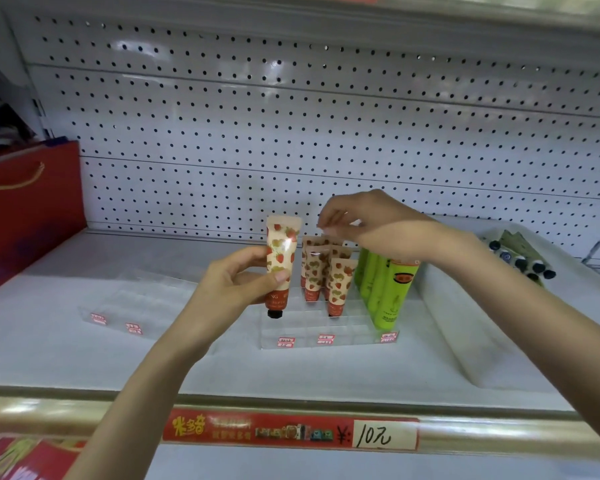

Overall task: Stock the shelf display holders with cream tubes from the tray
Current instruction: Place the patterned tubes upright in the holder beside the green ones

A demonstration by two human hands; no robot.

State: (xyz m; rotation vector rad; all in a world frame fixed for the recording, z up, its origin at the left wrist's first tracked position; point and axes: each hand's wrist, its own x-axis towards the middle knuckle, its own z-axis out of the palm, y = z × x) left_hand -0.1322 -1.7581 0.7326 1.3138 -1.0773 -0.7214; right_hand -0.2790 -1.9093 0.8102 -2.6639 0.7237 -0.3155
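Observation:
My left hand [238,280] grips a strawberry-print cream tube [282,258], cap down, just left of the clear display holder [326,327]. Several matching strawberry tubes [326,271] stand cap down in the holder's middle slots, and several green tubes [385,289] fill its right side. My right hand [371,225] hovers over the back strawberry tubes, its fingertips pinching the top edge of one of them. A second clear holder [136,303] sits on the shelf to the left with nothing in it. The white tray [471,341] lies at the right, with more tubes [520,254] at its far end.
A red gift bag [25,209] stands at the shelf's left end. White pegboard [291,133] backs the shelf. A price strip [291,429] reading 10 runs along the front rail.

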